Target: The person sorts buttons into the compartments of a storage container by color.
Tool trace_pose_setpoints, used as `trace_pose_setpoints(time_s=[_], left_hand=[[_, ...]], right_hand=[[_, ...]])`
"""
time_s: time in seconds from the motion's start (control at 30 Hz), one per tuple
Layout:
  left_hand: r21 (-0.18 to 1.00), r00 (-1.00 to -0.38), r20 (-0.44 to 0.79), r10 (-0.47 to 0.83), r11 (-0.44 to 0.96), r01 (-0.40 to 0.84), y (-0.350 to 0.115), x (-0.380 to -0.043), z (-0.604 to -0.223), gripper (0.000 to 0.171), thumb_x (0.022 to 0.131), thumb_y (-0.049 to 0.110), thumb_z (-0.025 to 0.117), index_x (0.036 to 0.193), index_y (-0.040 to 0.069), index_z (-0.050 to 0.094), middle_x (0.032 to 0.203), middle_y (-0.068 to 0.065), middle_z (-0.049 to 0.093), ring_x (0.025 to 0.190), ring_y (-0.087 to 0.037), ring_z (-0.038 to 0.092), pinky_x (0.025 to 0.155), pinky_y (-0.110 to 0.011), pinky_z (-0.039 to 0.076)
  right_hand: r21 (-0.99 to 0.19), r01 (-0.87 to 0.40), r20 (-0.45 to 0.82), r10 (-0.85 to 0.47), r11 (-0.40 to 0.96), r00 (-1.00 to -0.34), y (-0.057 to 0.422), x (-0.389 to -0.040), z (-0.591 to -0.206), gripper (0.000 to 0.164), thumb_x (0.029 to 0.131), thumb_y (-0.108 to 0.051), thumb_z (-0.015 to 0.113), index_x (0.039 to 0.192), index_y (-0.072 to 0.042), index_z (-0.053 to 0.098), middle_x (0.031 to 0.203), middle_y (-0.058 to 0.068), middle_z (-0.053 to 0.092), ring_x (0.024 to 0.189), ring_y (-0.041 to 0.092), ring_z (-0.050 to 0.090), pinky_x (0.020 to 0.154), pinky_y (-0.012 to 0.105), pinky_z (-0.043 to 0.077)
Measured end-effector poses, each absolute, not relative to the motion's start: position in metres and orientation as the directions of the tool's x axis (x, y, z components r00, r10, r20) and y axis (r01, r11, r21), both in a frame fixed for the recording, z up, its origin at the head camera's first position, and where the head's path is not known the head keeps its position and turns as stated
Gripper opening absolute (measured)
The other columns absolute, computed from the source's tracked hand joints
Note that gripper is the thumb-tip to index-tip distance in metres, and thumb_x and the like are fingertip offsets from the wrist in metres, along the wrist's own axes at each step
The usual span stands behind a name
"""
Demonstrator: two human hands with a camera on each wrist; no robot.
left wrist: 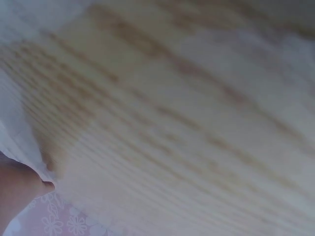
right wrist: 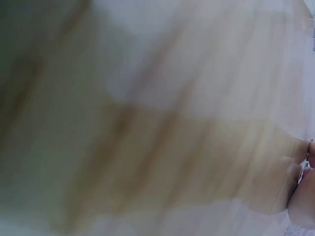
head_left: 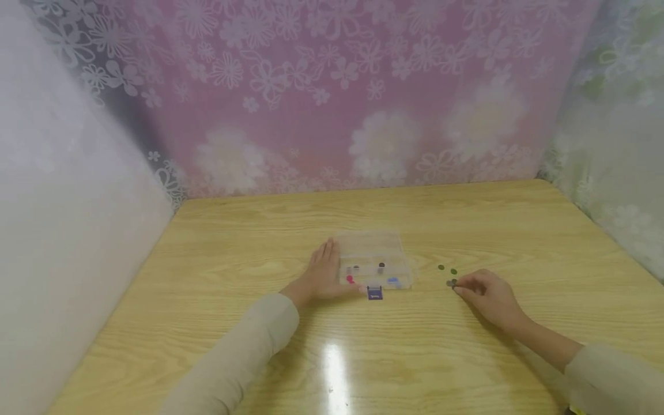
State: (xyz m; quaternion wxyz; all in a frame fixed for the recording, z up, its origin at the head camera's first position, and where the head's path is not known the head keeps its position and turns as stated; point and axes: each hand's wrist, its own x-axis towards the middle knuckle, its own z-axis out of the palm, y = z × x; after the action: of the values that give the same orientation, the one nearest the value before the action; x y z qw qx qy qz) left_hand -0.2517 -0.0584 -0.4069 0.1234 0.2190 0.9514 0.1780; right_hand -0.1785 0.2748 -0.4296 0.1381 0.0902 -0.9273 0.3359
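Left hand (head_left: 323, 275), fingers straight, rests against the clear box (head_left: 370, 279) to its right; I see pink pieces (head_left: 350, 279), dark pieces (head_left: 381, 266) and blue pieces (head_left: 393, 281) already inside. Right hand (head_left: 490, 298) pinches a small dark disc (head_left: 454, 282); green discs (head_left: 453, 271) beyond its fingertips remain outside.

From my end I see a yellow-brown wood-grain counter (head_left: 233, 230), a pink wall covering (head_left: 311, 75) with white flowers, pale beige sleeves (head_left: 241, 346), a transparent plastic box (head_left: 369, 245), its purple clasp (head_left: 374, 294), and small dark-green discs (head_left: 453, 271).
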Motion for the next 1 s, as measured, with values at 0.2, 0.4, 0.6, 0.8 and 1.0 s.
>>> trace_pose_setpoints(time_s=[0.2, 0.4, 0.6, 0.8, 1.0], left_hand=[[0.400, -0.872, -0.157, 0.463, 0.837, 0.372, -0.059, -0.251, -0.407, 0.116, 0.076, 0.066, 0.058, 0.147, -0.001, -0.004, 0.155, -0.020, -0.008, 0.144, -0.032, -0.005, 0.118, -0.045, 0.001], [0.398, -0.871, -0.153, 0.466, 0.836, 0.377, -0.059, -0.253, -0.408, 0.117, 0.076, 0.067, 0.058, 0.147, -0.001, -0.004, 0.155, -0.020, -0.008, 0.144, -0.033, -0.005, 0.117, -0.045, 0.001], [0.395, -0.870, -0.161, 0.466, 0.838, 0.376, -0.058, -0.254, -0.409, 0.117, 0.076, 0.068, 0.057, 0.147, 0.000, -0.007, 0.155, -0.018, -0.010, 0.144, -0.030, -0.007, 0.117, -0.043, 0.000], [0.393, -0.868, -0.161, 0.470, 0.837, 0.380, -0.058, -0.255, -0.410, 0.117, 0.076, 0.068, 0.056, 0.147, 0.000, -0.007, 0.155, -0.018, -0.011, 0.144, -0.030, -0.008, 0.118, -0.043, -0.001], [0.397, -0.865, -0.160, 0.475, 0.833, 0.385, -0.059, -0.253, -0.409, 0.116, 0.076, 0.068, 0.056, 0.147, 0.000, -0.007, 0.155, -0.018, -0.011, 0.144, -0.030, -0.008, 0.118, -0.044, -0.001]], right_hand=[[-0.583, -0.277, 0.315, -0.102, 0.764, -0.944, 0.273, -0.180, -0.428, 0.006, 0.079, -0.003, 0.069, 0.083, -0.003, 0.066, 0.076, 0.003, 0.057, 0.061, -0.002, 0.036, 0.051, 0.019, 0.035], [-0.567, -0.298, 0.291, -0.152, 0.768, -0.945, 0.271, -0.181, -0.423, 0.006, 0.080, -0.001, 0.068, 0.085, -0.003, 0.064, 0.081, 0.007, 0.062, 0.063, -0.003, 0.039, 0.052, 0.019, 0.037], [-0.560, -0.278, 0.229, -0.176, 0.780, -0.957, 0.270, -0.181, -0.418, 0.005, 0.082, -0.001, 0.065, 0.085, -0.002, 0.062, 0.083, 0.007, 0.061, 0.067, 0.002, 0.044, 0.056, 0.019, 0.039], [-0.546, -0.270, 0.201, -0.189, 0.793, -0.961, 0.268, -0.182, -0.417, 0.005, 0.083, 0.000, 0.063, 0.084, -0.002, 0.059, 0.084, 0.008, 0.061, 0.073, 0.010, 0.052, 0.061, 0.020, 0.044], [-0.550, -0.270, 0.203, -0.188, 0.791, -0.961, 0.267, -0.181, -0.417, 0.009, 0.083, -0.003, 0.064, 0.082, -0.004, 0.056, 0.079, 0.005, 0.056, 0.068, 0.004, 0.044, 0.058, 0.020, 0.041]])
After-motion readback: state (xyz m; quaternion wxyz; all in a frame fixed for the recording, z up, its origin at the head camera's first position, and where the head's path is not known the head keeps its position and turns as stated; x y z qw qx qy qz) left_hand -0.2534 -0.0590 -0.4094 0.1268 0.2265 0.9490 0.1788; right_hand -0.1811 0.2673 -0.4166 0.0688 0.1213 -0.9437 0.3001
